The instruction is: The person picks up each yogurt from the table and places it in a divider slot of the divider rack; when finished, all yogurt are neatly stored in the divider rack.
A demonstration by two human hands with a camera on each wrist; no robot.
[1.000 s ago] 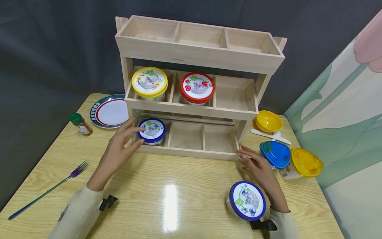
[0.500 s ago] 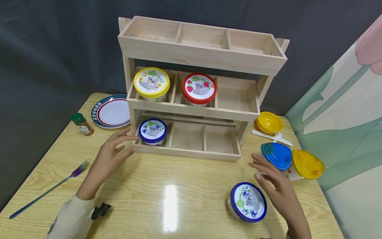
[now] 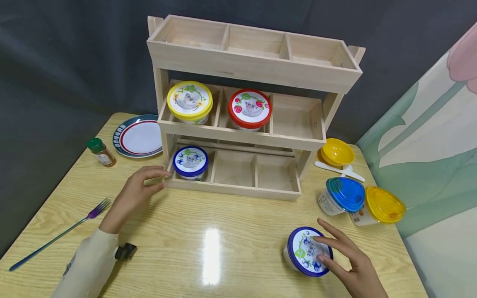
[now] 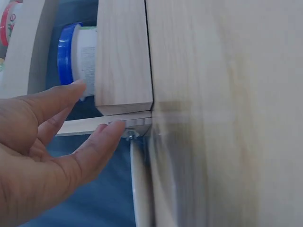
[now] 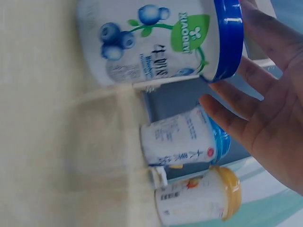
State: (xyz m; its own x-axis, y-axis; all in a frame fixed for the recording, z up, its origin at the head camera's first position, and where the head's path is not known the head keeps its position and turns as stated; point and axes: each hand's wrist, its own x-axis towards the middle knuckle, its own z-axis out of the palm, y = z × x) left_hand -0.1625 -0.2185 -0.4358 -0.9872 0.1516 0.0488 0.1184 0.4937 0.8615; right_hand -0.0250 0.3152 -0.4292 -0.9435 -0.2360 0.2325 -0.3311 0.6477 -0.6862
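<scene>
My left hand (image 3: 135, 193) is beside the lower left corner of the wooden rack (image 3: 234, 190), fingers loosely extended, holding nothing. Close to its fingertips, a blue-lidded tub (image 3: 190, 162) stands in the rack's bottom left compartment. On the table at right is a second blue-lidded tub (image 3: 307, 251) with blueberries on its lid. Over that tub's right side hovers my right hand (image 3: 354, 263), fingers spread. In the right wrist view its fingers are near the blue lid (image 5: 229, 40); whether they touch it I cannot tell.
The middle tier holds a yellow-lidded tub (image 3: 190, 102) and a red-lidded tub (image 3: 250, 109). At right stand a blue-topped cup (image 3: 344, 194), a yellow-topped cup (image 3: 384, 205), a yellow bowl (image 3: 337, 152) and a white plastic knife (image 3: 338, 170). Left lie a plate (image 3: 141, 138), a spice bottle (image 3: 102, 152) and a fork (image 3: 59, 234).
My left hand has drawn back from the tub in the bottom compartment. My right hand has left the rack's right corner and moved down to the tub on the table.
</scene>
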